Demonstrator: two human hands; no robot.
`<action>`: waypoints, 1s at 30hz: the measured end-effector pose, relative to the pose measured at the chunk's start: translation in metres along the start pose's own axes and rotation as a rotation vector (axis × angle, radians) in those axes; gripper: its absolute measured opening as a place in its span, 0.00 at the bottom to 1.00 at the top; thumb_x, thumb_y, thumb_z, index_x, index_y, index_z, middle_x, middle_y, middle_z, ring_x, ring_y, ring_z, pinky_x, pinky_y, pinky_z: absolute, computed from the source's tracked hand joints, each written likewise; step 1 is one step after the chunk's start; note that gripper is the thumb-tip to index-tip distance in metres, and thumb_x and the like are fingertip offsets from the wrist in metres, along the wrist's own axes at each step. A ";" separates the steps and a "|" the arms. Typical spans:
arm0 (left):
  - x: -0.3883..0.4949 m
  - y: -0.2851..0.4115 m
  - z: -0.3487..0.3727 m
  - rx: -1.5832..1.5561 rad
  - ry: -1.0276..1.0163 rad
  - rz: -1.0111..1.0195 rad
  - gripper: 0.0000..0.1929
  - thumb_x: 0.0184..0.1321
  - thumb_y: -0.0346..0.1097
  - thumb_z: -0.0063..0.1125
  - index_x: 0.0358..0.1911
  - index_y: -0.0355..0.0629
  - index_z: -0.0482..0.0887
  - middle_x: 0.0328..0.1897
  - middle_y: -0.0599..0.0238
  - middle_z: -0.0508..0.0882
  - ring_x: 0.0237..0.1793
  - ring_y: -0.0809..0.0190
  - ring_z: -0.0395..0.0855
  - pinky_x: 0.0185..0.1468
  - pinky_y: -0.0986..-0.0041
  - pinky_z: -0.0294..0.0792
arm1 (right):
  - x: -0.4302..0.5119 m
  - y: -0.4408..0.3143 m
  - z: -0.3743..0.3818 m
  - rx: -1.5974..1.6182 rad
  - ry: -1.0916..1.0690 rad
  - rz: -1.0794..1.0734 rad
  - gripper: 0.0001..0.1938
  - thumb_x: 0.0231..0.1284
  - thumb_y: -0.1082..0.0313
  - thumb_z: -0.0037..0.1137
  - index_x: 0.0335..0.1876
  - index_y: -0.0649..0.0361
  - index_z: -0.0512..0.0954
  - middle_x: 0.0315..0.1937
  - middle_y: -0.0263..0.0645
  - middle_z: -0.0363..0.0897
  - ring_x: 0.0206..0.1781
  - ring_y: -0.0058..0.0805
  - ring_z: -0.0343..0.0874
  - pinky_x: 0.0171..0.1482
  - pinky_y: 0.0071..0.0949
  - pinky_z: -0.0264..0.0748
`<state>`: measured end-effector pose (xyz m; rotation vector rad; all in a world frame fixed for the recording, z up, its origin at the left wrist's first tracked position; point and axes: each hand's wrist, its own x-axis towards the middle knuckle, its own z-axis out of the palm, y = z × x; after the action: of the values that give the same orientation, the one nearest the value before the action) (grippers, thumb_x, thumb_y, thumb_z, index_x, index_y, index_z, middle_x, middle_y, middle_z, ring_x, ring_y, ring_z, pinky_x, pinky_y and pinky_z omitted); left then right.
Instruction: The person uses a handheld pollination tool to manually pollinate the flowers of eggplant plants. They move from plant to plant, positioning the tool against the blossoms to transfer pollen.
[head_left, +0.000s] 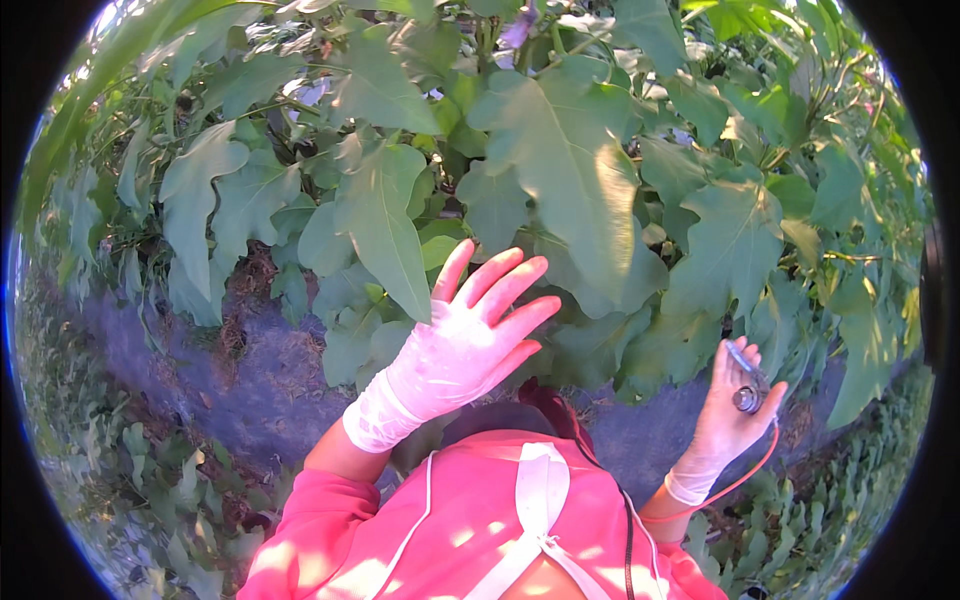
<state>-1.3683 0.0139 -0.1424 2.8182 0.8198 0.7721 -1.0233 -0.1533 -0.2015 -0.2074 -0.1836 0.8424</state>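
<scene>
My left hand (476, 330), in a thin white glove with the fingers bare, is spread before the lower leaves of an eggplant plant (570, 172). It holds nothing, and a long leaf (386, 217) hangs against its back. My right hand (731, 420), gloved the same way, is farther right with its palm up. It holds a small metal hand tool (748, 397), whose exact kind I cannot tell. A red cord or thin tube (761, 463) runs from the tool past my wrist towards my body. The tool's tip is near the hanging leaves.
Dense leafy plants rise in front and to both sides. Dark ground cover (285, 375) with dry plant litter (236, 300) lies beneath them. More low foliage (172, 487) grows at the lower left and lower right. A purple flower (517, 30) shows at the top.
</scene>
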 end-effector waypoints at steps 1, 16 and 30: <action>-0.005 -0.002 -0.001 -0.050 0.004 -0.002 0.27 0.55 0.40 0.73 0.61 0.52 0.81 0.73 0.60 0.74 0.73 0.49 0.71 0.79 0.45 0.53 | -0.005 0.010 -0.002 -0.018 -0.013 0.022 0.31 0.75 0.54 0.57 0.66 0.78 0.67 0.66 0.59 0.73 0.76 0.56 0.65 0.84 0.59 0.48; -0.092 -0.047 0.043 0.275 -0.238 -0.513 0.34 0.45 0.36 0.75 0.62 0.59 0.82 0.81 0.59 0.66 0.80 0.46 0.59 0.81 0.47 0.46 | 0.014 0.160 -0.003 -0.123 -0.105 0.779 0.41 0.73 0.33 0.45 0.81 0.54 0.57 0.60 0.49 0.76 0.71 0.57 0.69 0.75 0.65 0.60; -0.150 -0.099 0.100 -0.235 -0.004 -0.356 0.41 0.49 0.42 0.76 0.72 0.64 0.73 0.83 0.47 0.56 0.79 0.37 0.57 0.78 0.48 0.58 | -0.022 0.230 0.008 -0.303 -0.368 0.959 0.42 0.54 0.52 0.68 0.73 0.60 0.63 0.47 0.43 0.74 0.59 0.47 0.76 0.70 0.51 0.63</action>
<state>-1.4737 0.0232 -0.3189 2.3765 1.1083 0.7479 -1.2044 -0.0199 -0.2537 -0.4374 -0.5837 1.8094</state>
